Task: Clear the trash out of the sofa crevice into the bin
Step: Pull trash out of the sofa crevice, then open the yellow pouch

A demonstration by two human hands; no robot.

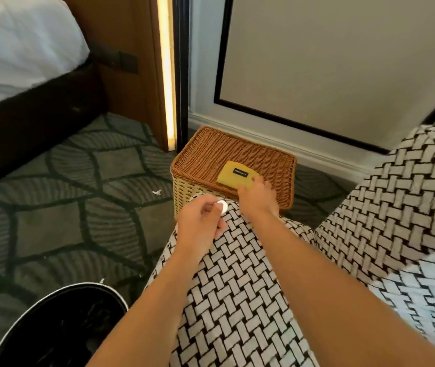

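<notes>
Nearest you, the round black lined bin (60, 327) is sitting at lower left, back towards you and below your left hand (200, 223), the nearer hand to it. That hand is pinching a small white round disc (222, 207), perhaps a bottle cap, over the black-and-white woven sofa arm (237, 287); it is showing no long axis. Farther out, your right hand (257, 197) is laying open fingers on a flat yellow packet (236, 176), its long side running left to right across the brown wicker basket lid (211, 154).

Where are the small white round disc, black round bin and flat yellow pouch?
Small white round disc (223, 207), head view, face.
Black round bin (78, 300), head view, inner wall.
Flat yellow pouch (235, 177), head view, middle.
</notes>
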